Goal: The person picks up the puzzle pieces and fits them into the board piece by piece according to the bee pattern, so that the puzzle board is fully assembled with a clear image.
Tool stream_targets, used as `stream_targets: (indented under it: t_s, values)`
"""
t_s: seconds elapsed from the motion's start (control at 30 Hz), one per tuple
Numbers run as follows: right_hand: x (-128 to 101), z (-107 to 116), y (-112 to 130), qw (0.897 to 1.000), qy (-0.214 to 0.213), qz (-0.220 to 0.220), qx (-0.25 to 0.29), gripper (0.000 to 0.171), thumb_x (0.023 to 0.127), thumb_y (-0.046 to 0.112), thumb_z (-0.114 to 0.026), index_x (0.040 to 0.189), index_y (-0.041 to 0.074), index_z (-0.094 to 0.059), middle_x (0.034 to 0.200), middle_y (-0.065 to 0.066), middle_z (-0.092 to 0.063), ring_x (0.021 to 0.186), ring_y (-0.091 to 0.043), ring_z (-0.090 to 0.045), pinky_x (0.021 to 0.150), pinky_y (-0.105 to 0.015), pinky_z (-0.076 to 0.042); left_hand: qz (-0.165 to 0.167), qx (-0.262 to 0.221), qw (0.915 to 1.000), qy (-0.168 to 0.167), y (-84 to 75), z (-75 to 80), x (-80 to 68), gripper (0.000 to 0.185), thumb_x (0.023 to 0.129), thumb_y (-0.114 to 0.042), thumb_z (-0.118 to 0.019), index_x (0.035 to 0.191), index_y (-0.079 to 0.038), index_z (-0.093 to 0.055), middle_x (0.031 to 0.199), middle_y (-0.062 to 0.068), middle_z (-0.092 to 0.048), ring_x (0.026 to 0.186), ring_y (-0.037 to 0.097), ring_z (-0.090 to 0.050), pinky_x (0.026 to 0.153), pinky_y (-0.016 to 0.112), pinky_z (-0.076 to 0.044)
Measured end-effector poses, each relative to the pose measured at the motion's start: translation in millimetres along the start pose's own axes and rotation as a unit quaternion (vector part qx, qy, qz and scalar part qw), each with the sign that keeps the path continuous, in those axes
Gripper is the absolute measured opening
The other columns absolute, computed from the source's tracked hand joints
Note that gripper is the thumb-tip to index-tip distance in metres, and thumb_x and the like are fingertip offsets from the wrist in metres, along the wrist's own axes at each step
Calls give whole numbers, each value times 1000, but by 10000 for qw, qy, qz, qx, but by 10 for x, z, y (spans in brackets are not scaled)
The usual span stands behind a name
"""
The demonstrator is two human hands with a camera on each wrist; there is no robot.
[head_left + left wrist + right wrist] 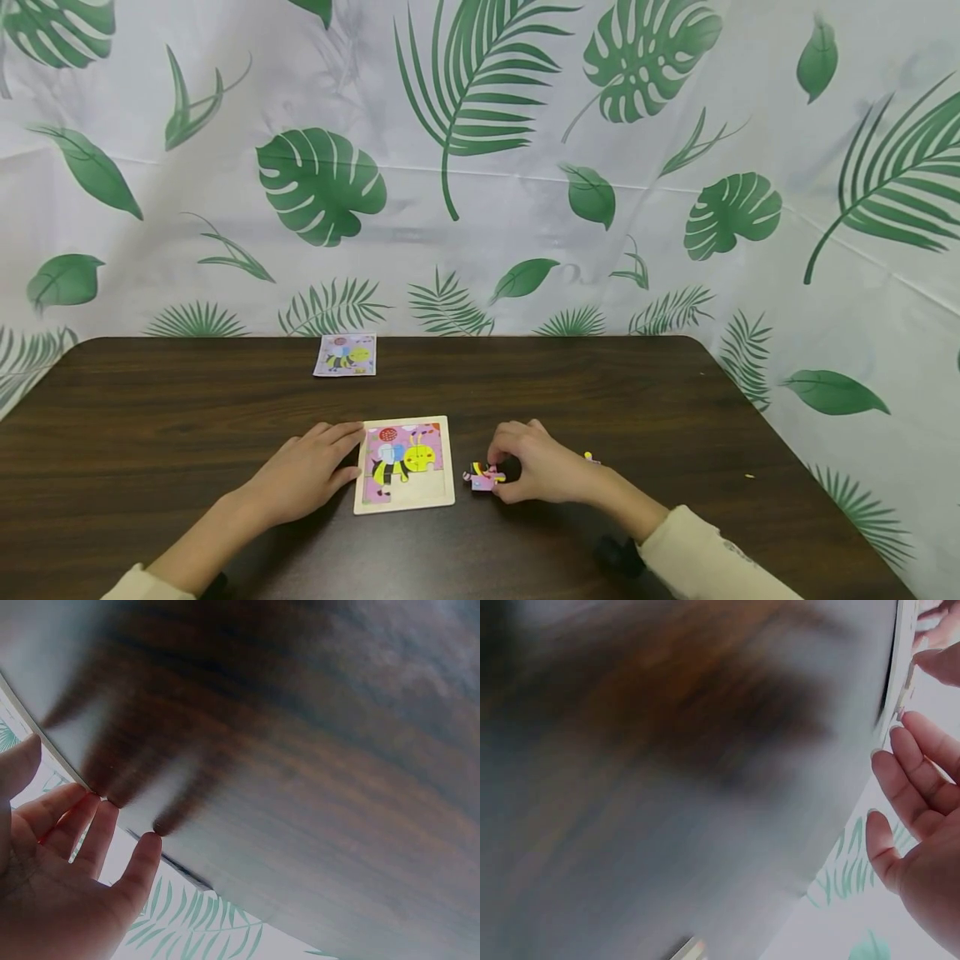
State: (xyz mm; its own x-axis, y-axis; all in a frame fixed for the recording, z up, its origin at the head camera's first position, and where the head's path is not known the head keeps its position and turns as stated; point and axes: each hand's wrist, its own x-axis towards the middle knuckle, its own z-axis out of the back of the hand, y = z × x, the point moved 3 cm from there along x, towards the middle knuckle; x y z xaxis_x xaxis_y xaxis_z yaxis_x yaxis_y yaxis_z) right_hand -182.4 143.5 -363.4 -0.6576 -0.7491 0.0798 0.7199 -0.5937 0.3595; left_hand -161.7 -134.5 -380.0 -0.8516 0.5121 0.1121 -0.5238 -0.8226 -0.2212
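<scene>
The head camera looks forward and down over the table (150,400) towards the leafy backdrop (480,167). Each wrist camera sits close under its palm, facing the blurred tabletop; all three share that table.

A dark wood-grain table (225,400) with a soft sheen is seen; the puzzle tray (405,502) is framed in pale matt wood, backed by leaf-printed cloth (480,167).

Head view is bright, evenly lit and sharp; soft shadows sit under both forearms on the counter (150,417); both wrist views are smeared, hazy, out of focus, with washed-out glare.
</scene>
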Motion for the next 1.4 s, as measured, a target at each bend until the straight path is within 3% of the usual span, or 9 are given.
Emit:
stream_targets:
  t_s: [0.63,1.4]
  values:
    - [495,-188,379,9981,571,55,-224,21,74,26,-74,87,13,-62,85,10,-51,85,-4,-46,73,-24,-25,-68,45,9999,-93,8,-11,6,45,87,-26,-62,122,1,-55,126,14,-52,110,31,-49,77,52,-43]
    - [695,-341,554,9940,470,235,-955,22,71,32,-74,83,16,-64,79,13,-49,82,-3,-46,70,-22,-29,-75,15,9999,-98,12,-9,9,45,86,-26,-62,122,0,-56,125,13,-52,109,30,-49,75,51,-44]
